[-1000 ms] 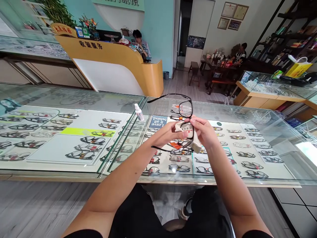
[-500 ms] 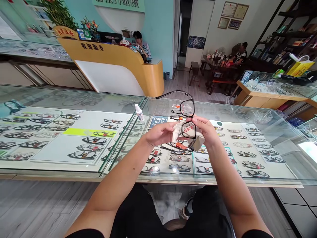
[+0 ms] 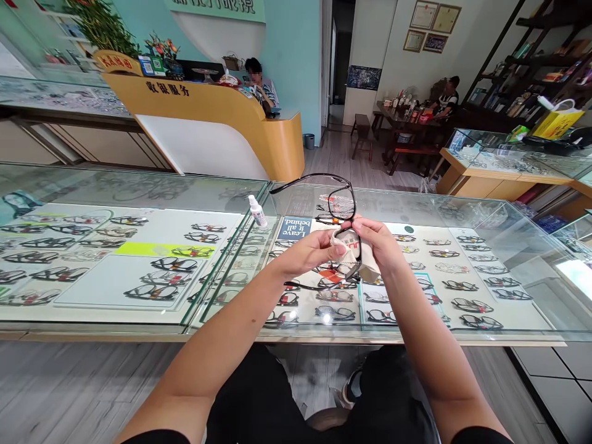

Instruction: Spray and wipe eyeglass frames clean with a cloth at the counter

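Black-framed eyeglasses [image 3: 354, 200] are held up over the glass counter, turned on their side with both temples pointing left. My right hand [image 3: 377, 240] pinches the frame near the bridge. A cream cleaning cloth [image 3: 369, 265] with red print hangs beneath its fingers. My left hand [image 3: 317, 251] is closed on the cloth at the lower lens, its thumb pressing the cloth against that lens. The upper lens is uncovered. Left of the glasses, a small white spray bottle [image 3: 257, 211] stands on the counter top.
Rows of eyeglasses [image 3: 157, 290] lie inside the glass display counter [image 3: 231, 330] under my arms. A blue printed card [image 3: 296, 228] is also inside. Beyond stands a yellow cashier desk [image 3: 282, 142] with a person behind it; another person sits at a dark table [image 3: 398, 117].
My left thumb and the cloth have moved onto the lower lens, covering most of it. The glasses have turned slightly, their temples swinging left and a little down.
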Tool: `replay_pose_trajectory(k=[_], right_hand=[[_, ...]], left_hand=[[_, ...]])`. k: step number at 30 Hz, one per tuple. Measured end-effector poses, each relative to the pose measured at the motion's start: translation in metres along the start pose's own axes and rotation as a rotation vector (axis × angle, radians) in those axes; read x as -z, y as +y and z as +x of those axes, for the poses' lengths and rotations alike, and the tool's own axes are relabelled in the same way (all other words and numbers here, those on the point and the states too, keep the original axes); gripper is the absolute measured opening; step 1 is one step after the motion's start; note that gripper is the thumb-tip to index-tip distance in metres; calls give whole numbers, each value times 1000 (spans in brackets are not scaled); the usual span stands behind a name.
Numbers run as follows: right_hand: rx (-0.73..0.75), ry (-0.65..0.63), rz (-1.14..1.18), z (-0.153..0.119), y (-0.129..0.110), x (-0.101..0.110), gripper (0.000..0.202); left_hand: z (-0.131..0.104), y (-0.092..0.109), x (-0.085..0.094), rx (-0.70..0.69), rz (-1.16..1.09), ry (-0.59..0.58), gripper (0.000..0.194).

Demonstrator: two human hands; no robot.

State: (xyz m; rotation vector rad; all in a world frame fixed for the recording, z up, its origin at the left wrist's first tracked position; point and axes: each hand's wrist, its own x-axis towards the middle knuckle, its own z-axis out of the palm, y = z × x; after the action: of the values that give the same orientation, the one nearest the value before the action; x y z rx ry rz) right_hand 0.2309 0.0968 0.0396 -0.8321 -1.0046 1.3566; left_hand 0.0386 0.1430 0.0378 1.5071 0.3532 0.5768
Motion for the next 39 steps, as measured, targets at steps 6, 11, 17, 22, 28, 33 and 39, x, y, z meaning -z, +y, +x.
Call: replay_pose_trajectory(k=[6,11,17,22,28,33,39], right_hand=[[58,-15,-43,0,0,-3,31],[110,8,-80,0,2,-7,33],[147,24,-12,0,13,-12,27],[147,35,-22,0,17,-13,31],[130,31,1,-1,14,-13,30],[48,82,129,2,11,-10,33],[-9,118,189,6,16,-11,41]], left_hand=[[4,0,-6,13,-24,51,57],[9,-19,-8,22,-105,182,63],[10,-24,-18,-31,-117,327,58],[14,-30,-21,-95,-229,437,62],[20,-34,-25,-116,-454,490,62],[15,-33,-19,-75,-443,365,65],[16,-35,-14,-89,-329,338,75]])
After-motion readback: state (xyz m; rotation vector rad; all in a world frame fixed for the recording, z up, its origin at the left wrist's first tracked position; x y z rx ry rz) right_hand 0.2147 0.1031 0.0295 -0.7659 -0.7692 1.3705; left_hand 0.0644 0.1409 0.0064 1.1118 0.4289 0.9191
